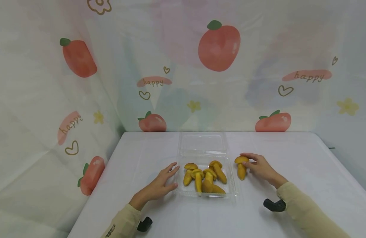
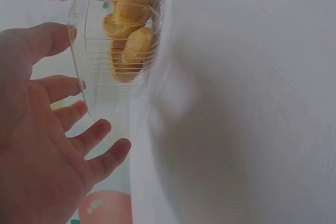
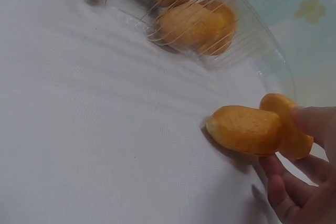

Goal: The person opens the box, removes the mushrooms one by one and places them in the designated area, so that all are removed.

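An open clear plastic clamshell box (image 1: 232, 180) stands on the table with several yellow-brown mushrooms (image 1: 198, 180) inside. At its left side is my left hand (image 1: 159, 185), fingers spread and fairly straight; in the left wrist view the thumb and a fingertip meet the box's rim (image 2: 79, 69). To the right of the box, my right hand (image 1: 261, 168) pinches one mushroom (image 1: 241, 172) by its cap between thumb and fingers. That mushroom's stem (image 3: 241, 127) points toward me, close to the tabletop. Part of the right hand lies outside the right wrist view.
The box's clear lid (image 1: 203, 143) lies folded back behind it. A white cloth covers the table (image 1: 206, 219). A fruit-printed curtain (image 1: 183, 49) hangs along the back and sides. Black wrist devices (image 1: 273, 205) sit under both sleeves.
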`<act>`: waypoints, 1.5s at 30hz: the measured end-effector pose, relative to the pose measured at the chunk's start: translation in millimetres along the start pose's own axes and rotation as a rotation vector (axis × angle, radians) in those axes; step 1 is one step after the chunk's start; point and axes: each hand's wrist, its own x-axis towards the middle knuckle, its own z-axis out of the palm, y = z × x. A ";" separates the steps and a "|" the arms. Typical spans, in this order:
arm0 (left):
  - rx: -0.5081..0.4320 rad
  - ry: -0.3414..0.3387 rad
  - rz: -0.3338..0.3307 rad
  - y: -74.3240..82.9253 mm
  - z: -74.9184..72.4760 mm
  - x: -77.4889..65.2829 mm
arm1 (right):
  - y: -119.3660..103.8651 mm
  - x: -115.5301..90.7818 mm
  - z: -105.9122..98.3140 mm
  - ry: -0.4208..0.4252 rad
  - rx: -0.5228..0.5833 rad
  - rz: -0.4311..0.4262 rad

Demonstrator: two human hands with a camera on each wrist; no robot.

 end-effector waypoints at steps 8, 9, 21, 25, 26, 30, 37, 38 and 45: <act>0.011 -0.006 0.004 2.2 -1.0 -0.6 | 0.8 3.8 4.4 -0.017 -0.014 0.049; 0.011 -0.009 0.003 1.9 -0.8 -0.6 | 0.6 4.1 4.8 -0.020 -0.011 0.053; 0.015 -0.014 0.013 0.8 -0.8 -1.6 | 0.9 5.1 5.0 -0.032 -0.036 0.074; 0.013 -0.016 0.013 1.6 -0.8 -1.8 | 3.0 4.2 3.3 -0.032 -0.051 0.064; 0.012 -0.016 0.011 1.8 -0.8 -1.9 | 3.4 4.1 2.8 -0.032 -0.054 0.063; 0.017 -0.016 0.001 3.0 -1.4 -2.5 | 5.3 5.0 0.8 -0.033 -0.053 0.060; 0.017 -0.013 -0.005 5.4 -3.1 -3.4 | 4.4 4.5 0.1 -0.035 -0.058 0.068; 0.016 -0.013 -0.006 5.4 -3.1 -3.4 | 3.9 4.1 -0.1 -0.034 -0.056 0.073; 0.022 -0.017 -0.010 4.5 -2.0 -2.1 | 3.9 2.5 -0.7 -0.035 -0.064 0.084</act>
